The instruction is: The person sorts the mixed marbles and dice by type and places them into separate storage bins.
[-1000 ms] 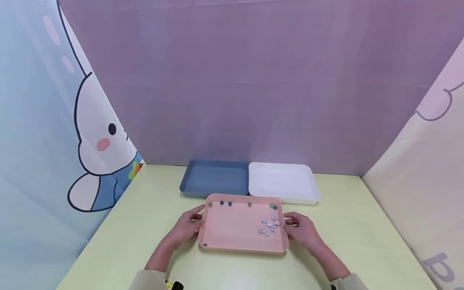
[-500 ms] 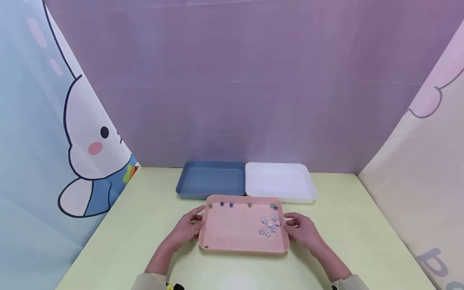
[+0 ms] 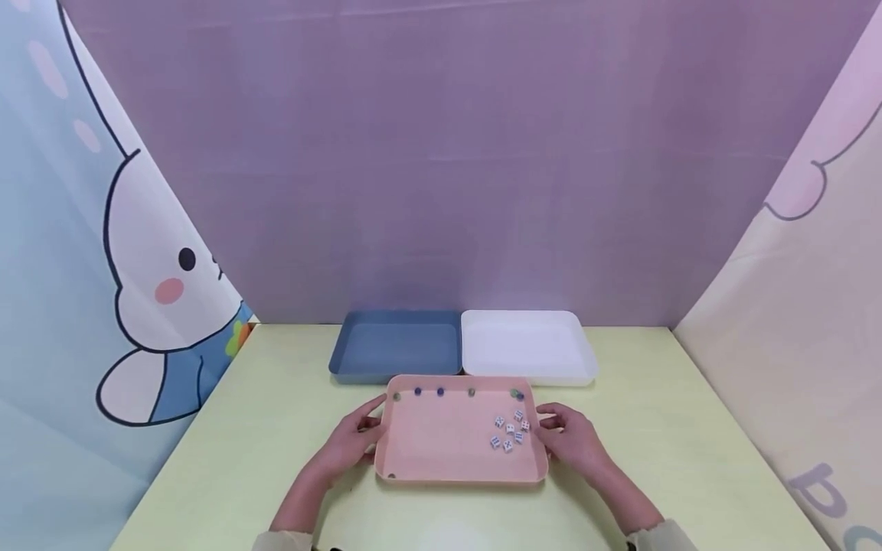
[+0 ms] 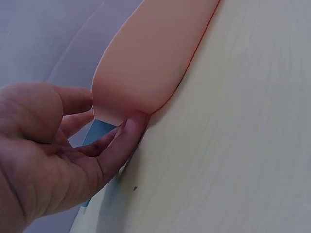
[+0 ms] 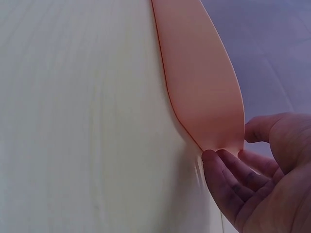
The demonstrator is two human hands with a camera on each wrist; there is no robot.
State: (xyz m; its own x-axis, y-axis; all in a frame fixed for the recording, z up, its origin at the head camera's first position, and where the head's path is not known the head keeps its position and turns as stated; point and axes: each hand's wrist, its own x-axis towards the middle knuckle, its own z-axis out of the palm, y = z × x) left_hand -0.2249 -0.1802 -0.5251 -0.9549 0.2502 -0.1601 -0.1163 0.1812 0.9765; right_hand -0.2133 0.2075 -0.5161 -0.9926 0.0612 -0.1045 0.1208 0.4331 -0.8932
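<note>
A purple backdrop (image 3: 441, 161) borders a printed cartoon figure (image 3: 155, 314), possibly a rabbit.

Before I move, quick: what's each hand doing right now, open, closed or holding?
Left hand: holding the pink tray by its left end.
Right hand: holding its right end.

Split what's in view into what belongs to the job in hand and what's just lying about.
In the job: pink tray, held by left hand and right hand; dice and marbles inside it.
Apparently just about: blue tray, white tray (both untouched); purple cloth.
</note>
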